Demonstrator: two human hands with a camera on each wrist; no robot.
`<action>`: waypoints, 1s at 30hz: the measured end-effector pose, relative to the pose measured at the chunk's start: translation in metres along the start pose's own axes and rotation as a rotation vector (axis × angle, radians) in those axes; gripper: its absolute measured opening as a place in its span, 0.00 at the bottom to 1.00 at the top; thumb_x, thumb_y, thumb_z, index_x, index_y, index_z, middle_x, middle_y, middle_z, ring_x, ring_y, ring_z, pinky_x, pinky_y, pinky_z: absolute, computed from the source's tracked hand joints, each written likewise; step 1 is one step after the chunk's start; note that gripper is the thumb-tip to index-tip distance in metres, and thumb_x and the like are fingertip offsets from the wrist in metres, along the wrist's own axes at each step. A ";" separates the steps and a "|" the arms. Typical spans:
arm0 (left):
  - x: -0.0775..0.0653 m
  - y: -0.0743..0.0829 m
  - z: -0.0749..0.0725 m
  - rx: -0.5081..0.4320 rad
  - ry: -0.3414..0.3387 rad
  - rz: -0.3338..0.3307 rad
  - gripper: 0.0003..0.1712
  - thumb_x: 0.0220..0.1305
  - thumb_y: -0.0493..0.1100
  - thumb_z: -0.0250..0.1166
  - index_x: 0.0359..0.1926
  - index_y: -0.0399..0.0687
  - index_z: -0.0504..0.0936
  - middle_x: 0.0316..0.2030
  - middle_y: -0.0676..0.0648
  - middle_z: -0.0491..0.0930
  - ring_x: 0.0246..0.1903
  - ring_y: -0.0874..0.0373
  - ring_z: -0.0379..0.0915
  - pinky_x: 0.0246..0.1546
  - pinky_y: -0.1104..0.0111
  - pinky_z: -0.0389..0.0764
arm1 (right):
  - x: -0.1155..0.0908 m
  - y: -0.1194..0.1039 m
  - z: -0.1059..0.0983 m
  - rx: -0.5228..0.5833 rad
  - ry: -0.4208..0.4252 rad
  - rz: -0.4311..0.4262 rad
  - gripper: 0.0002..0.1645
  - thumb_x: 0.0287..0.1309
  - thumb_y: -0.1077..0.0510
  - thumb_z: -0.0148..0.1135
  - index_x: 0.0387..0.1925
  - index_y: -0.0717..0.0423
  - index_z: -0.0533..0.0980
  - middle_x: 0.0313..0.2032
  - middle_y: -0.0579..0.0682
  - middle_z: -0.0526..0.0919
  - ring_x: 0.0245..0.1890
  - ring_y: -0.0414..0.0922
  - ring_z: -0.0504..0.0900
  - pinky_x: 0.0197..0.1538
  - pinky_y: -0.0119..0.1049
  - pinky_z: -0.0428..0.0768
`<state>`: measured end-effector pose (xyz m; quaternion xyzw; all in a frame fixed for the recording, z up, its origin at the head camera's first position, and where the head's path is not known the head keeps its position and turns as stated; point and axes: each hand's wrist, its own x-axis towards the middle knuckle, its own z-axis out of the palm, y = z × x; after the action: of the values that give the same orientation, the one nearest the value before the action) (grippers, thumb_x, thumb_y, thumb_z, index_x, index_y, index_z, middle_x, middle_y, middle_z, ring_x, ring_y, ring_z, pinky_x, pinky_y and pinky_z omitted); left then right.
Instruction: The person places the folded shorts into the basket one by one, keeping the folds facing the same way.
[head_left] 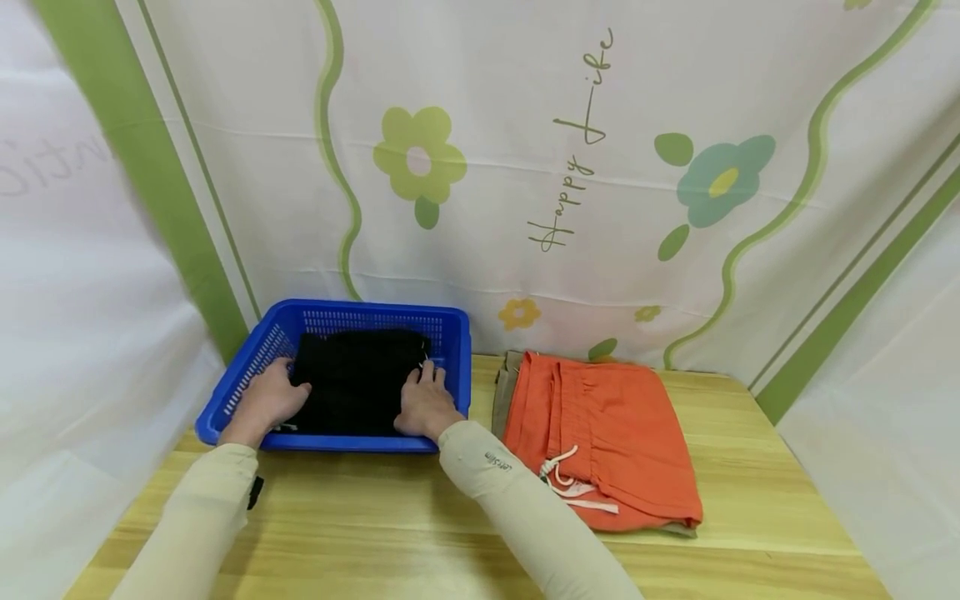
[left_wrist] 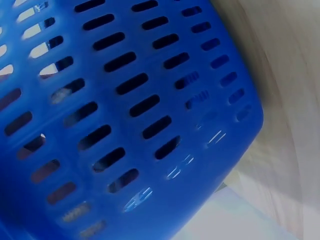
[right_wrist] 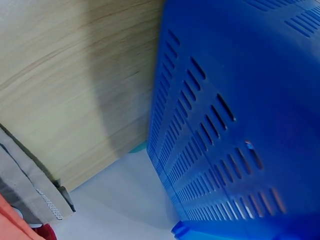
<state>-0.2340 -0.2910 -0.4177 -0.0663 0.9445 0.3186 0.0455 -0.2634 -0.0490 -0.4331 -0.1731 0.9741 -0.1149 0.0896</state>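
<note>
A folded black garment (head_left: 352,379) lies inside a blue plastic basket (head_left: 337,443) with slotted walls. My left hand (head_left: 268,398) reaches over the near left of the rim, and its thumb points across the garment's left edge. On the opposite side, my right hand (head_left: 429,402) rests at the garment's right edge, fingers stretched toward the back of the basket. Small white bits show beside the right fingertips and near the left hand. Both wrist views look at the outside of the basket, with its slotted wall (left_wrist: 120,100) on the left and its slotted wall (right_wrist: 210,130) on the right.
To the basket's right, folded orange shorts (head_left: 607,433) with a white drawstring lie over a grey-brown folded garment (head_left: 504,396). All stand on a wood-grain table (head_left: 360,517). A white flower-printed curtain (head_left: 487,167) hangs behind and at the sides.
</note>
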 end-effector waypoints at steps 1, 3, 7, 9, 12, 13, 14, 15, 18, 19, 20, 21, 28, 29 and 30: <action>0.001 0.000 0.001 0.012 0.006 0.005 0.44 0.74 0.44 0.54 0.74 0.19 0.44 0.68 0.15 0.51 0.63 0.19 0.57 0.56 0.35 0.69 | 0.000 0.000 0.000 -0.008 0.002 -0.005 0.50 0.61 0.48 0.69 0.76 0.65 0.58 0.74 0.62 0.51 0.73 0.59 0.54 0.59 0.46 0.78; 0.002 0.000 0.003 0.038 0.030 0.028 0.46 0.73 0.44 0.55 0.75 0.20 0.42 0.68 0.15 0.50 0.64 0.18 0.52 0.60 0.32 0.63 | 0.001 0.001 0.001 -0.026 0.009 -0.015 0.51 0.61 0.47 0.69 0.76 0.64 0.58 0.75 0.61 0.51 0.73 0.58 0.54 0.62 0.48 0.75; 0.004 0.003 0.009 0.145 0.124 0.159 0.44 0.69 0.41 0.61 0.77 0.28 0.50 0.69 0.18 0.51 0.65 0.18 0.49 0.60 0.28 0.58 | 0.002 0.001 0.001 -0.058 0.017 -0.042 0.49 0.63 0.45 0.67 0.77 0.60 0.58 0.77 0.59 0.49 0.75 0.57 0.52 0.66 0.52 0.70; 0.004 0.005 0.013 0.231 0.162 0.246 0.40 0.67 0.39 0.63 0.75 0.31 0.58 0.70 0.21 0.54 0.66 0.19 0.50 0.58 0.26 0.58 | 0.002 0.001 0.001 -0.070 0.021 -0.052 0.49 0.65 0.43 0.66 0.77 0.58 0.58 0.78 0.59 0.48 0.76 0.57 0.51 0.68 0.53 0.69; 0.005 0.008 0.019 0.340 0.185 0.336 0.34 0.65 0.37 0.64 0.71 0.33 0.68 0.70 0.26 0.58 0.67 0.23 0.52 0.57 0.26 0.59 | 0.003 0.001 0.002 -0.080 0.004 -0.059 0.50 0.66 0.38 0.63 0.78 0.57 0.56 0.79 0.58 0.47 0.77 0.56 0.50 0.69 0.54 0.67; 0.005 0.008 0.020 0.362 0.174 0.349 0.33 0.65 0.37 0.64 0.70 0.33 0.69 0.70 0.26 0.59 0.67 0.23 0.52 0.58 0.27 0.59 | 0.003 0.001 0.002 -0.081 -0.006 -0.061 0.51 0.66 0.37 0.63 0.79 0.56 0.55 0.79 0.58 0.46 0.77 0.56 0.49 0.70 0.54 0.66; 0.005 0.008 0.020 0.379 0.159 0.353 0.33 0.66 0.37 0.63 0.70 0.33 0.69 0.70 0.26 0.59 0.67 0.24 0.52 0.59 0.27 0.59 | 0.002 0.001 0.002 -0.082 -0.022 -0.061 0.51 0.67 0.36 0.62 0.79 0.56 0.55 0.79 0.58 0.46 0.78 0.56 0.48 0.71 0.54 0.65; 0.006 0.007 0.021 0.390 0.144 0.349 0.32 0.66 0.37 0.63 0.70 0.32 0.69 0.71 0.26 0.59 0.67 0.23 0.52 0.59 0.28 0.59 | 0.002 0.002 0.001 -0.080 -0.041 -0.062 0.51 0.67 0.35 0.60 0.79 0.56 0.54 0.79 0.58 0.46 0.78 0.56 0.48 0.71 0.55 0.64; 0.009 0.006 0.023 0.406 0.073 0.314 0.34 0.68 0.38 0.60 0.72 0.32 0.65 0.72 0.25 0.55 0.69 0.22 0.49 0.60 0.28 0.57 | 0.002 0.003 0.001 -0.077 -0.097 -0.054 0.50 0.69 0.35 0.58 0.80 0.55 0.54 0.79 0.57 0.48 0.78 0.54 0.48 0.73 0.54 0.61; 0.010 0.006 0.023 0.408 0.045 0.300 0.34 0.69 0.39 0.58 0.74 0.32 0.63 0.73 0.25 0.54 0.69 0.22 0.48 0.61 0.27 0.56 | 0.002 0.003 0.001 -0.078 -0.113 -0.050 0.50 0.69 0.34 0.58 0.80 0.54 0.54 0.79 0.57 0.49 0.78 0.54 0.49 0.73 0.53 0.61; 0.011 0.006 0.023 0.406 0.015 0.285 0.35 0.70 0.39 0.57 0.75 0.32 0.62 0.74 0.25 0.52 0.70 0.22 0.46 0.62 0.27 0.54 | 0.002 0.003 0.001 -0.080 -0.129 -0.045 0.49 0.69 0.34 0.57 0.80 0.54 0.54 0.79 0.56 0.49 0.78 0.53 0.49 0.73 0.52 0.60; 0.011 0.006 0.023 0.404 -0.014 0.271 0.35 0.71 0.40 0.56 0.75 0.32 0.60 0.74 0.25 0.50 0.70 0.22 0.45 0.62 0.27 0.53 | 0.002 0.003 0.002 -0.083 -0.144 -0.039 0.48 0.70 0.34 0.56 0.79 0.54 0.55 0.79 0.56 0.50 0.78 0.52 0.49 0.74 0.52 0.60; 0.011 0.006 0.019 0.388 -0.149 0.203 0.37 0.75 0.41 0.53 0.77 0.30 0.52 0.74 0.22 0.42 0.72 0.22 0.38 0.64 0.27 0.45 | 0.004 0.001 0.001 -0.105 -0.232 -0.028 0.47 0.72 0.33 0.52 0.80 0.52 0.54 0.80 0.54 0.48 0.79 0.50 0.49 0.74 0.49 0.59; 0.011 0.006 0.018 0.389 -0.159 0.201 0.37 0.75 0.41 0.53 0.77 0.29 0.51 0.74 0.22 0.41 0.72 0.22 0.37 0.64 0.27 0.45 | 0.004 0.001 0.001 -0.101 -0.241 -0.025 0.47 0.72 0.33 0.52 0.80 0.52 0.54 0.80 0.54 0.48 0.79 0.50 0.48 0.74 0.49 0.59; 0.011 0.007 0.018 0.386 -0.170 0.197 0.38 0.75 0.41 0.53 0.77 0.29 0.51 0.74 0.22 0.40 0.72 0.22 0.37 0.64 0.27 0.45 | 0.004 0.001 0.001 -0.100 -0.251 -0.021 0.46 0.72 0.33 0.52 0.80 0.52 0.54 0.80 0.54 0.48 0.79 0.50 0.48 0.74 0.48 0.58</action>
<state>-0.2454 -0.2758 -0.4292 0.0630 0.9826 0.1393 0.1054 -0.2672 -0.0500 -0.4351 -0.2004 0.9579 -0.0447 0.2007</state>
